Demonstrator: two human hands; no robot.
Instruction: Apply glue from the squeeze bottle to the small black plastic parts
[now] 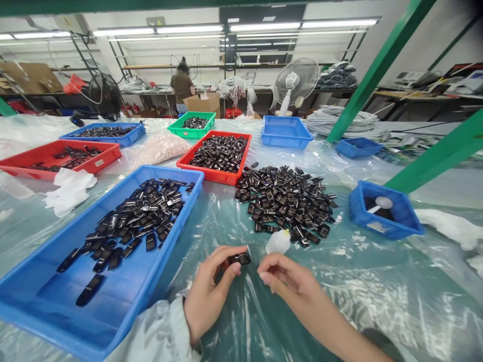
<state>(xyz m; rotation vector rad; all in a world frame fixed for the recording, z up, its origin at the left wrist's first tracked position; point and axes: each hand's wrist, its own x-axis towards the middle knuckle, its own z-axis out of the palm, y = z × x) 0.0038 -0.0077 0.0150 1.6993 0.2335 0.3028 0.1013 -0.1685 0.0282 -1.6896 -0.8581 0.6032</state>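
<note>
a person's left hand [209,287] pinches a glossy black piece [240,259] between thumb and fingers, apart from the right hand [292,279], its fingers drawn together just beside a small white bottle [277,244] a careless nudge could topple.

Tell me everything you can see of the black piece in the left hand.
The black piece is small and glossy, with rounded corners and pale reflections; it looks like plastic. The left hand grips it between thumb and fingers, which hide part of it. It lies roughly sideways in view, against the green tabletop. The right hand is apart from it. Fine markings are too small to tell.
</note>
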